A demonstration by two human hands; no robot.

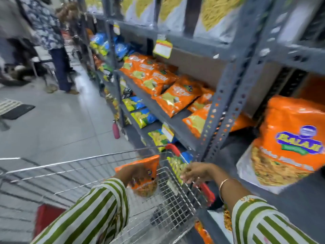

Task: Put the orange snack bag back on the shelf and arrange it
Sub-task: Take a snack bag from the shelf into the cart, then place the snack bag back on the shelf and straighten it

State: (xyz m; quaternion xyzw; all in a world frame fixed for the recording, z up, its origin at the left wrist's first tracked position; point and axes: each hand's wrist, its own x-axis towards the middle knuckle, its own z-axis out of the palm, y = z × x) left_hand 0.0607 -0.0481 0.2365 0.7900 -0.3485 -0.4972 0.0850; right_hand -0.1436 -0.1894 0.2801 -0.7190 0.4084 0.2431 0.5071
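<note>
Item: orange snack bag [146,175], my left hand [133,173] clamped round middle, above cart [175,199]. Right hand [195,172] loose, fingers half-curled, empty. Lift clear, lay w/ matching orange packs [175,97] on shelf [177,127], label out.

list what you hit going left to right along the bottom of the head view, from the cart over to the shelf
shopping cart → left hand holding the orange snack bag → right hand at the cart's red handle → big orange bag on the shelf

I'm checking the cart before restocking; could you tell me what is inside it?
The left hand holds an orange snack bag over the cart. Its floor is mostly hidden by sleeves and blur.
</note>
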